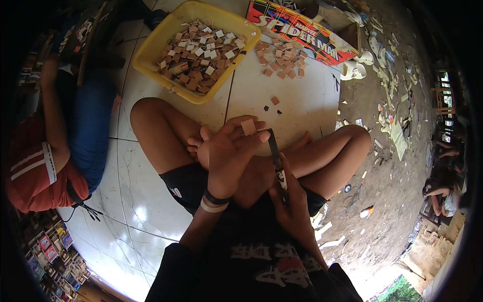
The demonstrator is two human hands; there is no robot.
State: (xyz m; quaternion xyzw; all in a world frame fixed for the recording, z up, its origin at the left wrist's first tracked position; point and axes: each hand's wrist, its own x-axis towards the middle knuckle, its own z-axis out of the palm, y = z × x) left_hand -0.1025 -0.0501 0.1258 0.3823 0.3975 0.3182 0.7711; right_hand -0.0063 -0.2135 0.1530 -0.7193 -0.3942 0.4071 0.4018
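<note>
My left hand (229, 153) is raised in front of my crossed legs, palm partly up. Its thumb and fingers close around a small square brown piece (248, 127), thin and flat, possibly wood or board. In my right hand (293, 201) is a knife-like tool (274, 151) with a dark narrow blade and a worn, patchy handle. The blade points away from me, its tip just right of my left thumb. Beyond my hands, another brown square (274, 100) and small dark scraps lie on the white tiled floor.
A yellow basin (143, 63) full of brown and pale squares stands ahead. To its right is a loose pile of squares (283, 58) beside a colourful printed box (307, 31). Another person (43, 166) sits at left. Scraps litter the bare ground (372, 166) at right.
</note>
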